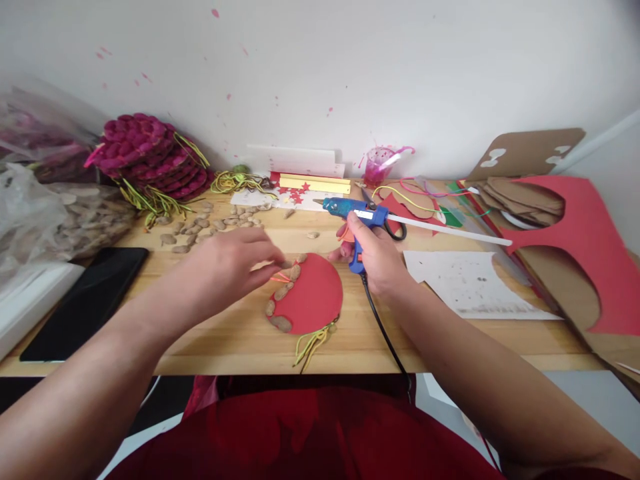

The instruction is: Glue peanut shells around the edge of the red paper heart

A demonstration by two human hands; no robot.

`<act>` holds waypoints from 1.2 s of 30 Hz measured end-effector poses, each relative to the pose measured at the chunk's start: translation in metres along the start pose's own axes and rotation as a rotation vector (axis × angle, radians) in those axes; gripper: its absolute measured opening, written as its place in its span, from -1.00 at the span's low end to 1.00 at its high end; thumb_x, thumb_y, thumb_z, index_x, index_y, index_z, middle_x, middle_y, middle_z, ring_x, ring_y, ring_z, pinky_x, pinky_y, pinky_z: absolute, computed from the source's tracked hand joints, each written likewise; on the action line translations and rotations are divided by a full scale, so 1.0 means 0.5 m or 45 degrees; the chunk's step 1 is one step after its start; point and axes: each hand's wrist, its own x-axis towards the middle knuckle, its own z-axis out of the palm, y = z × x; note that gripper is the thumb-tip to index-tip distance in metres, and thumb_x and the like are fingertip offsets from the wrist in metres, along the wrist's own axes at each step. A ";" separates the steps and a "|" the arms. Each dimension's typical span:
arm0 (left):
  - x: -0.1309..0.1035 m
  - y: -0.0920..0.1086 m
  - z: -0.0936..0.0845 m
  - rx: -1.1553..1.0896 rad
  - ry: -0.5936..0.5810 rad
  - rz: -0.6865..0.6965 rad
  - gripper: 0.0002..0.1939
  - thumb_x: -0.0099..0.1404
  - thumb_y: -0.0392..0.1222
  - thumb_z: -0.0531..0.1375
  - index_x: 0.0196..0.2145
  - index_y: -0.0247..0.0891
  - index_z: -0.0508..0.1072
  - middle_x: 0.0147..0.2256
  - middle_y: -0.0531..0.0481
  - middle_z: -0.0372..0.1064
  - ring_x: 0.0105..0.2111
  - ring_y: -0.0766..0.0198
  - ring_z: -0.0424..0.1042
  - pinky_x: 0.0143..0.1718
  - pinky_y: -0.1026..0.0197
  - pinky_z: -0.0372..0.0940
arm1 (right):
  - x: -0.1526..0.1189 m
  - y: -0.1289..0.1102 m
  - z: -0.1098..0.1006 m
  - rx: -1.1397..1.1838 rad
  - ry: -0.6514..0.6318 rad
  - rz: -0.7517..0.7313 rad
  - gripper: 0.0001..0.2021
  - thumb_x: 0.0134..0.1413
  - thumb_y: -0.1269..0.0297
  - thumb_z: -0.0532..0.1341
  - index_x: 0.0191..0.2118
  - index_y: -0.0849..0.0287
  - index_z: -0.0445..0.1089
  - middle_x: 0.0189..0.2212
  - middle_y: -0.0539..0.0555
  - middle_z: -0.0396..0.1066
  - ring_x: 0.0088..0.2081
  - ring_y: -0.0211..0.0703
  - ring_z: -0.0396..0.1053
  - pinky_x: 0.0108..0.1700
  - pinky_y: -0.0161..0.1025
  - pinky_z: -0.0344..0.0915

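A round red card disc (320, 293) lies on the wooden table, with peanuts (283, 291) set along its left edge. Yellow-green yarn tails (313, 345) hang from its lower edge, and a bit of orange string shows at its left. My left hand (237, 263) is over the disc's upper left edge, thumb and fingertips close together by the peanuts; whatever is between them is too blurred to make out. Just right of the disc, my right hand (375, 253) grips a blue hot glue gun (357, 212), nozzle pointing left. A long white glue stick (450, 230) sticks out of its back.
Loose peanuts (200, 227) lie behind my left hand, beside a peanut bag (85, 213) and a black phone (85, 303). Stacked magenta discs (150, 157) stand at back left. Scissors (396, 231), a cup (377, 167) and cut red card (575, 233) lie rightward. The gun's cord (383, 327) crosses the table edge.
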 end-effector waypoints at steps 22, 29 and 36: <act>0.124 0.007 0.062 -0.062 -0.274 0.149 -0.80 0.46 -0.28 0.12 -0.10 -0.26 0.55 -0.20 -0.09 0.44 -0.22 0.19 0.47 -0.19 0.17 0.33 | -0.003 -0.005 0.000 -0.034 0.035 0.045 -0.62 0.19 -0.11 0.32 -0.40 0.12 0.38 -0.67 -0.13 0.28 -0.60 -0.25 0.43 -0.40 -0.26 0.38; 0.116 -0.019 0.065 -0.068 -0.128 0.164 -0.82 0.44 -0.25 0.16 -0.16 -0.25 0.58 -0.24 -0.06 0.47 -0.30 0.22 0.47 -0.27 0.19 0.30 | -0.005 -0.005 0.000 -0.011 0.038 0.053 -0.60 0.14 -0.14 0.36 -0.40 0.12 0.40 -0.68 -0.13 0.27 -0.61 -0.25 0.42 -0.39 -0.25 0.41; 0.117 -0.023 0.069 -0.087 0.008 0.200 -0.76 0.47 -0.22 0.12 -0.18 -0.27 0.61 -0.26 -0.08 0.49 -0.28 0.20 0.47 -0.26 0.18 0.31 | -0.006 -0.008 0.000 -0.026 0.061 0.076 -0.61 0.18 -0.11 0.34 -0.43 0.13 0.40 -0.69 -0.12 0.26 -0.60 -0.27 0.39 -0.41 -0.27 0.41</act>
